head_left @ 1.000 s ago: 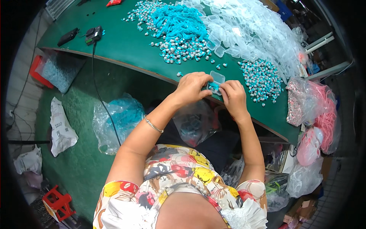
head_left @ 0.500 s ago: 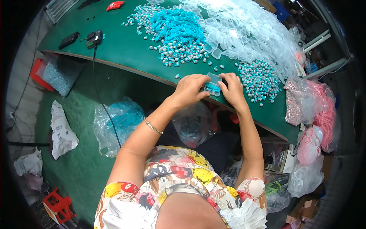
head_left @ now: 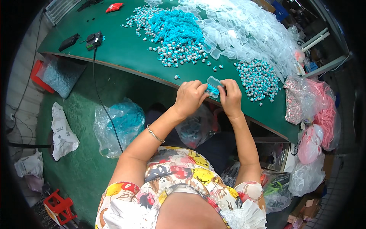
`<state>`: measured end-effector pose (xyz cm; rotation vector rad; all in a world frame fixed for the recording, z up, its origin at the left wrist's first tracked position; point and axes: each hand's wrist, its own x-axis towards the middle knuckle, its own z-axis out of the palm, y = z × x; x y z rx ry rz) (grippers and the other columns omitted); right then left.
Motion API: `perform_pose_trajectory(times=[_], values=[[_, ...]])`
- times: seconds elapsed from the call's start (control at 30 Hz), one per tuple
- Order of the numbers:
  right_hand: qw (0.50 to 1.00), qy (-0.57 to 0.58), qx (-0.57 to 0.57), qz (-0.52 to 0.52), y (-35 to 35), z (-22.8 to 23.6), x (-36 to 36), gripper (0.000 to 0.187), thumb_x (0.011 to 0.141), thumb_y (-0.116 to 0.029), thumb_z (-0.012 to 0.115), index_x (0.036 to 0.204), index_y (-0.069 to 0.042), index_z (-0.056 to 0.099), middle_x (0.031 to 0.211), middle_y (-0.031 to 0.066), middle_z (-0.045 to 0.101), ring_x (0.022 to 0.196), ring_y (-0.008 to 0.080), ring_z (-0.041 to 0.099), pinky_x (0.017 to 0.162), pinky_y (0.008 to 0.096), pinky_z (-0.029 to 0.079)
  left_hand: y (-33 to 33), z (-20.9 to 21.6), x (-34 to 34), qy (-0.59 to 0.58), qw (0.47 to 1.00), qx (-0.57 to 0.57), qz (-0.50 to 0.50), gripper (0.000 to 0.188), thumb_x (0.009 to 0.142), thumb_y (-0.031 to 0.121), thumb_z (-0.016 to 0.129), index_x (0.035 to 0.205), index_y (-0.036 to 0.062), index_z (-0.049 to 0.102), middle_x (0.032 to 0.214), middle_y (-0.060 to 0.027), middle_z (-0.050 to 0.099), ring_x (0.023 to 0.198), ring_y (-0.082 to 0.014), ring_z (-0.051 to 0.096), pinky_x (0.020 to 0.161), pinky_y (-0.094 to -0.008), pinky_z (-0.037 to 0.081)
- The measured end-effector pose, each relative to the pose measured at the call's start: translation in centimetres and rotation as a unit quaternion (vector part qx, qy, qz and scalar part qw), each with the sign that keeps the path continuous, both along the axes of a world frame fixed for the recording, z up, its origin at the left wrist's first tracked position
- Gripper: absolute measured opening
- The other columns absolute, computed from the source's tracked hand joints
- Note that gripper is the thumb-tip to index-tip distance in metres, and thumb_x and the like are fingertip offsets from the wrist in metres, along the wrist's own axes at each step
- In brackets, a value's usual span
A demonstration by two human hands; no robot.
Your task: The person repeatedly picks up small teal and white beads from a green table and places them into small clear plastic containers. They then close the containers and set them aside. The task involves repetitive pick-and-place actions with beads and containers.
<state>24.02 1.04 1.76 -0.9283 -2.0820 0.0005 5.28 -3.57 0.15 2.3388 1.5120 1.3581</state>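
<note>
At the table's near edge, a small clear plastic case with a hinged lid is held between my two hands. Its lid stands raised, and a blue cord with earplug-like pieces lies inside. My left hand grips the case's left end, fingers curled round it. My right hand pinches the right side by the lid, thumb against it. Beyond my hands lies a heap of blue cords, with grey-and-blue earplug-like pieces around it. More such pieces are piled to the right of my right hand.
Clear plastic cases cover the table's far right. A black device with a cable and a black pouch lie at the left. Bags with pink cords hang at the right edge. Filled plastic bags stand beneath the table.
The case's lid has tilted partway down over the contents. Both hands have drawn slightly nearer to me, and my left hand has closed further around the case.
</note>
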Motion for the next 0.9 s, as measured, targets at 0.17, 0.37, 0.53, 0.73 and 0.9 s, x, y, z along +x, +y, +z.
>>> perform_pose_trajectory(times=[0.17, 0.37, 0.53, 0.73, 0.9], values=[[0.999, -0.018, 0.013, 0.029, -1.4, 0.0, -0.1, 0.022, 0.078, 0.002, 0.071, 0.098, -0.001, 0.062, 0.096, 0.0158, 0.064, 0.088, 0.0357, 0.064, 0.076, 0.0437, 0.053, -0.5, -0.2, -0.1, 0.047, 0.999, 0.012, 0.011, 0.023, 0.082, 0.017, 0.075, 0.101, 0.0076, 0.068, 0.084, -0.007, 0.06, 0.078, -0.0275, 0.062, 0.066, -0.0398, 0.044], [0.999, -0.025, -0.017, 0.043, -2.8, 0.2, 0.1, 0.032, 0.075, -0.004, 0.076, 0.105, -0.001, 0.065, 0.102, 0.0163, 0.062, 0.094, 0.0354, 0.063, 0.08, 0.0434, 0.053, -1.1, -1.2, -1.3, -0.027, 0.999, -0.013, -0.028, 0.036, 0.081, 0.015, 0.075, 0.115, 0.0087, 0.066, 0.095, -0.0108, 0.061, 0.08, -0.0278, 0.061, 0.071, -0.0387, 0.046], [0.999, -0.036, -0.007, 0.038, -3.2, -0.8, 0.3, 0.04, 0.073, -0.006, 0.081, 0.108, -0.002, 0.063, 0.102, 0.0163, 0.062, 0.094, 0.0348, 0.063, 0.081, 0.0422, 0.053, -0.7, 1.2, -1.2, -0.003, 1.0, -0.022, -0.022, 0.045, 0.078, 0.014, 0.077, 0.12, 0.0083, 0.063, 0.102, -0.0102, 0.062, 0.09, -0.0288, 0.062, 0.077, -0.0405, 0.049], [0.998, -0.016, 0.023, 0.058, -3.7, -2.0, 0.4, 0.041, 0.072, -0.002, 0.081, 0.108, -0.003, 0.063, 0.1, 0.0157, 0.061, 0.091, 0.0332, 0.063, 0.077, 0.0412, 0.054, 0.3, 0.6, -2.0, 0.028, 0.989, 0.041, -0.138, 0.034, 0.079, 0.017, 0.076, 0.11, 0.006, 0.064, 0.097, -0.0102, 0.062, 0.085, -0.0302, 0.062, 0.075, -0.0423, 0.049], [0.988, 0.031, -0.107, 0.105, -4.3, 0.9, -0.4, 0.022, 0.079, -0.003, 0.075, 0.1, -0.002, 0.067, 0.087, 0.0126, 0.062, 0.079, 0.0287, 0.063, 0.068, 0.0368, 0.051, -0.3, 0.9, -3.5, -0.012, 0.982, 0.003, -0.188, 0.024, 0.084, 0.019, 0.074, 0.1, 0.0034, 0.067, 0.088, -0.0107, 0.06, 0.074, -0.0306, 0.061, 0.065, -0.0402, 0.05]])
